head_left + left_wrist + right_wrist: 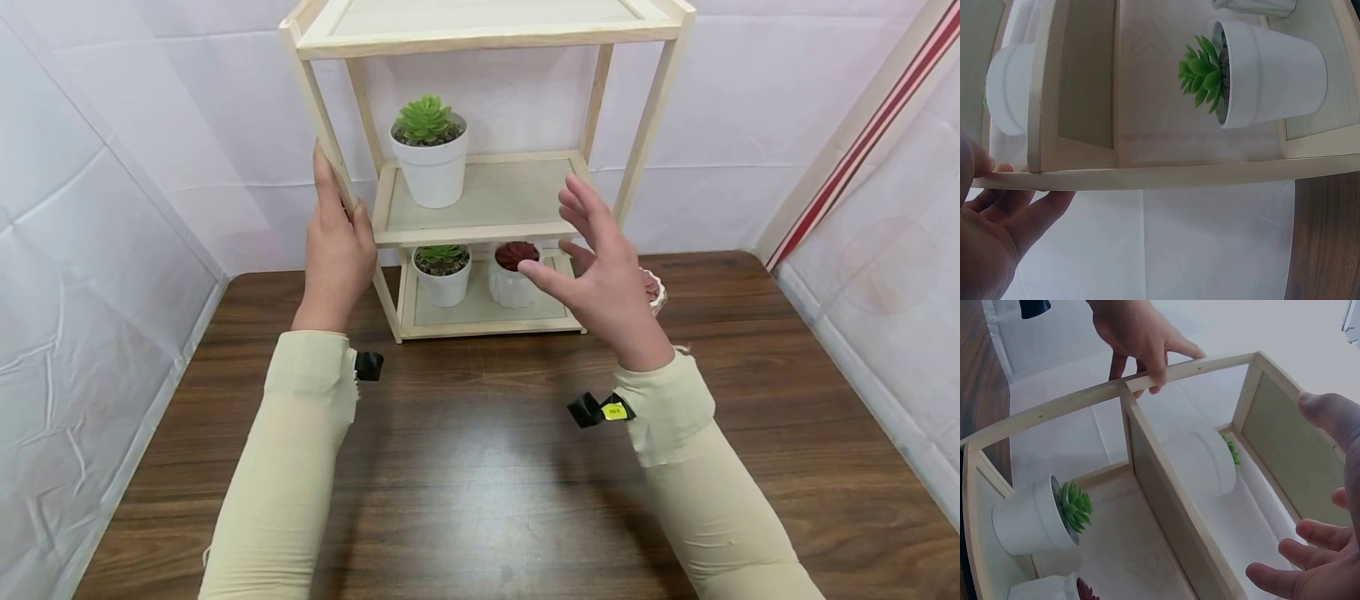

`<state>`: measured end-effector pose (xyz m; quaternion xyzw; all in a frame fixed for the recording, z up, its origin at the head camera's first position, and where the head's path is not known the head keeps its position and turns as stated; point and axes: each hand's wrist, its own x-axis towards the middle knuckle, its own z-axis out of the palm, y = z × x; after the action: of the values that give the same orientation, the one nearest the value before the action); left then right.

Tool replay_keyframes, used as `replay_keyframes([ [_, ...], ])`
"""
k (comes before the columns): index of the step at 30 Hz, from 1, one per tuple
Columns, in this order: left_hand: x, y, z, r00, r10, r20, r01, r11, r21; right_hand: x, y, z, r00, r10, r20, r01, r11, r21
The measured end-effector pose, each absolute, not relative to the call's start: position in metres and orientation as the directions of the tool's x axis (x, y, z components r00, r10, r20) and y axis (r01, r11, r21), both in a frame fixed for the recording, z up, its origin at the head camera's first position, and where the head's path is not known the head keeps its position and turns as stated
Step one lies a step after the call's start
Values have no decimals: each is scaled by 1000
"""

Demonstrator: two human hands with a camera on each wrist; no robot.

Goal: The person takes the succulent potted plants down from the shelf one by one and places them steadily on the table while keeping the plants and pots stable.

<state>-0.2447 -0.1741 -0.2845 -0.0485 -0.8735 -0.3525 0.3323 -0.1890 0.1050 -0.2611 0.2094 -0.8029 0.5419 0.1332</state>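
Observation:
A pale wooden shelf rack (517,200) stands on the table's far side. My left hand (339,250) grips its left post at about the middle board, thumb on one side and fingers on the other. A white pot with a green succulent (433,171) sits on the middle board, at the left. Below it, on the bottom board, stand a smaller white pot with a green plant (444,287) and a white pot with a dark red succulent (510,287). My right hand (603,275) holds nothing, fingers spread, in front of the rack's right side.
Another pot with a reddish plant (654,287) stands on the brown wooden table (480,467), right of the rack and partly hidden by my right hand. White cloth walls (97,250) close in the sides and back.

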Motion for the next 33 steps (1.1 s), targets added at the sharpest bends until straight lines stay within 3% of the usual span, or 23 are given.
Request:
replay_keyframes([
  [8, -244, -174, -284, -777, -151, 612, 319, 743, 589, -193, 98, -262, -865, -185, 466, -500, 253, -828],
  [33, -244, -173, -285, -765, -148, 626, 330, 746, 579, -207, 92, -258, -870, -166, 465, -493, 246, -834],
])
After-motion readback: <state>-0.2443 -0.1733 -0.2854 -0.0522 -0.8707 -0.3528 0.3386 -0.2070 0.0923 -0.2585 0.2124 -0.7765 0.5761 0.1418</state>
